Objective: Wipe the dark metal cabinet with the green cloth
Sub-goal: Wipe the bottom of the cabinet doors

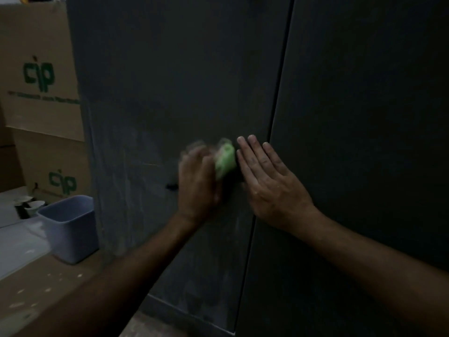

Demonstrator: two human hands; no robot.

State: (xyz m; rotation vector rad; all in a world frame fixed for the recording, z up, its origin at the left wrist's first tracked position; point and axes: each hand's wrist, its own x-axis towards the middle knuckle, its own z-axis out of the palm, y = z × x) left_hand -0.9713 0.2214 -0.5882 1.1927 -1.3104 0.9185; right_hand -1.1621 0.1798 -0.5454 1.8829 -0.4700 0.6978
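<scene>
Step in hand: looks like the actual wiping, mid-stroke. The left hand (198,183) is smeared with motion blur, so I'd say it's scrubbing right now, not just parked there.

Left hand: holding the green cloth (226,160) bunched up, fingers wrapped over it and pressing it to the door. Too blurry to say how the fingers sit exactly.

Right hand: the right hand (267,178) is flat and spread wide, fingers straight, palm on the metal. Holding nothing; my guess is it's bracing the door.

Where the cloth is: on the left door (170,93) of the dark metal cabinet, close to the seam (279,93) between the two doors, just beside the right hand's fingertips.

Cabinet state: the left door has pale dusty streaks left of and below the cloth. The right door (364,117) looks more even, but it's dim in here so I can't really judge.

Next move: I'd guess the cloth needs to go left and down over those streaks with steady pressure, keeping the bracing hand out of the way.

Other stuff: a small dark thing on the door (171,186) by the left wrist, can't tell what. A pale bin (70,227) on the floor to the left, and cardboard boxes (41,81) stacked behind it.
</scene>
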